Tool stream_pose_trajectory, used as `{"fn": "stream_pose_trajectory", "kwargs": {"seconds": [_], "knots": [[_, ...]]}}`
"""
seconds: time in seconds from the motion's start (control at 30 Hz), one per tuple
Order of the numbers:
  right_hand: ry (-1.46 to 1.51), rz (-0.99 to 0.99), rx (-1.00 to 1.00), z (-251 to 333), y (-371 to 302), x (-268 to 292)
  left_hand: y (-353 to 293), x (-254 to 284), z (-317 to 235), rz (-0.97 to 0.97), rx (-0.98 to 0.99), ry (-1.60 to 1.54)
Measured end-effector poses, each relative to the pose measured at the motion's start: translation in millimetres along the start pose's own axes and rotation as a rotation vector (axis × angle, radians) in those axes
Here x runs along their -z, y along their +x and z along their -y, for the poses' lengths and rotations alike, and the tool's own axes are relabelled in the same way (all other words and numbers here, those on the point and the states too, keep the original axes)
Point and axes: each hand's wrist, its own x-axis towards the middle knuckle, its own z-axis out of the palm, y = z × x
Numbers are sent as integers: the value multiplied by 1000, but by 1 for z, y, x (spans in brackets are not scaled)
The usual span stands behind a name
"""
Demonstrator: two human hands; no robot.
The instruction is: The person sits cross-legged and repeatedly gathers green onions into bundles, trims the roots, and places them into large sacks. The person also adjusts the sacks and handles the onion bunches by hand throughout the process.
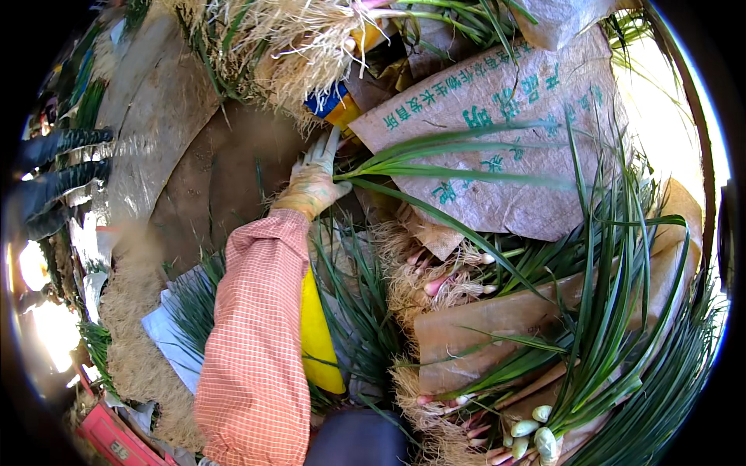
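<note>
My left hand (312, 183), in a pale, soiled glove, reaches forward at the middle. Its thumb and fingers close on the base of a green garlic plant (381, 165), whose long leaves fan out to the right over a printed woven sack (497, 132). The plant's root end is hidden by the hand. At the lower right, the pale gloved fingertips of my right hand (536, 431) curl round a bunch of long green garlic leaves (602, 349). The rest of that hand is hidden. Beneath it lie garlic plants with pinkish bulbs and stringy roots (435, 283).
A large root-heavy garlic bundle (287, 54) lies at the far side. Brown sheeting (497, 330) lies across the pile at right. A yellow piece (318, 334) shows beside my left sleeve. Dark finger-like shapes (66, 179) stand at the left edge. A red box (120, 435) sits lower left.
</note>
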Motion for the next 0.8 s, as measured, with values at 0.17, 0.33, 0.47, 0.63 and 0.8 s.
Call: {"fn": "stream_pose_trajectory", "kwargs": {"seconds": [0.17,0.33,0.47,0.63,0.8], "knots": [[-38,-29,-26,2,0,-1,-7,-31,-36,345,382,243],[57,44,-12,5,-1,-4,-37,-21,-46,444,364,49],[66,91,15,-3,1,9,-50,45,-50,458,263,6],[288,283,-26,-9,-9,17,-113,172,-126,909,314,-1070],[305,288,15,-11,-95,16,-270,250,-280,923,526,-1144]]}}
